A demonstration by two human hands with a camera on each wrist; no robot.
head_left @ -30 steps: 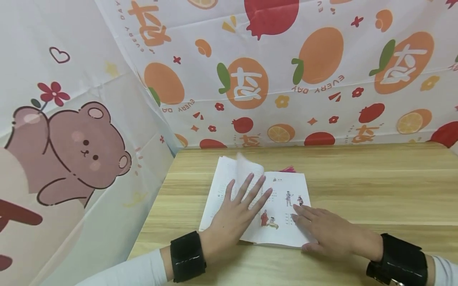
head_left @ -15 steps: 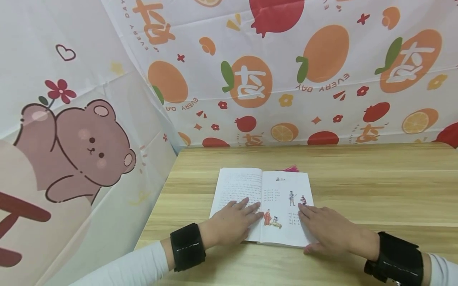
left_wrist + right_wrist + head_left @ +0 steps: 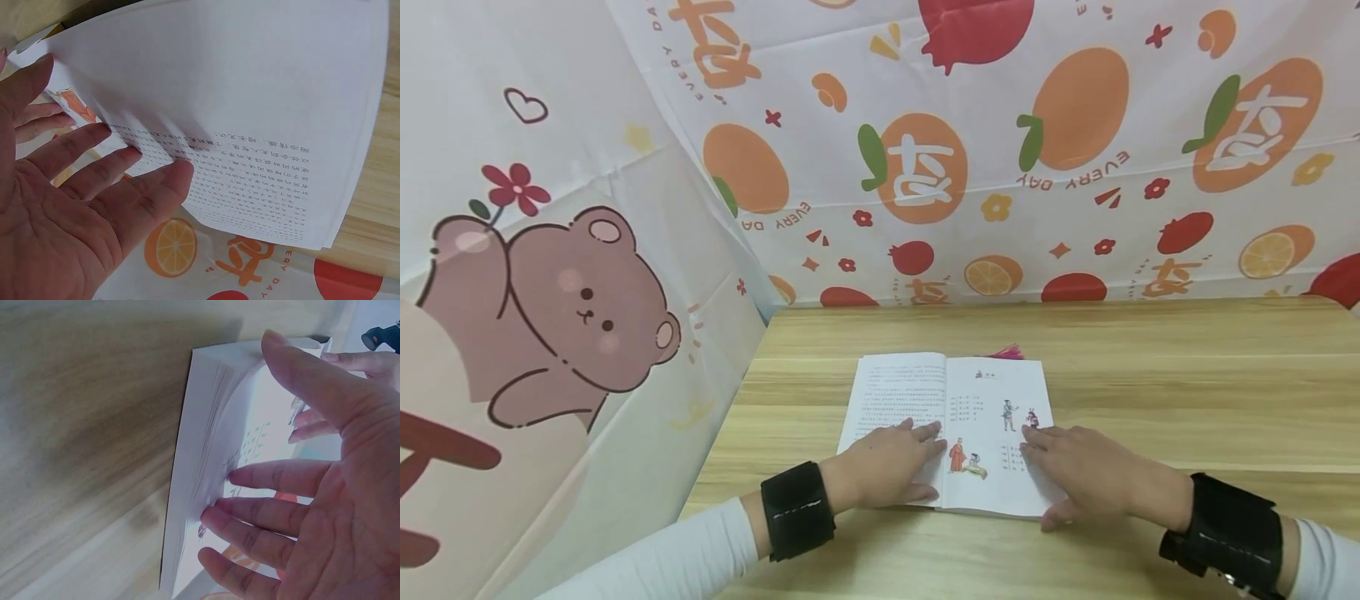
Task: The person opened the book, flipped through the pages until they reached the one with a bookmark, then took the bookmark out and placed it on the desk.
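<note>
An open book lies on the wooden table, its left page full of printed text and its right page showing small coloured figures with short lines of text. My left hand rests on the lower part of the left page, fingers stretched toward the spine. My right hand lies at the right page's outer edge, fingertips on the paper and thumb near the lower corner. In the right wrist view, the fingers extend over the page beside the thick page block. Neither hand grips anything.
A pink tassel sticks out past the book's top edge. The wooden table reaches back to a fruit-printed cloth. A bear-printed cloth hangs at the left. Both wrists wear black straps.
The raised page near the spine now lies flat on the left side. My left hand has moved down from the middle of the book to the lower left page; the right hand stays nearly still.
</note>
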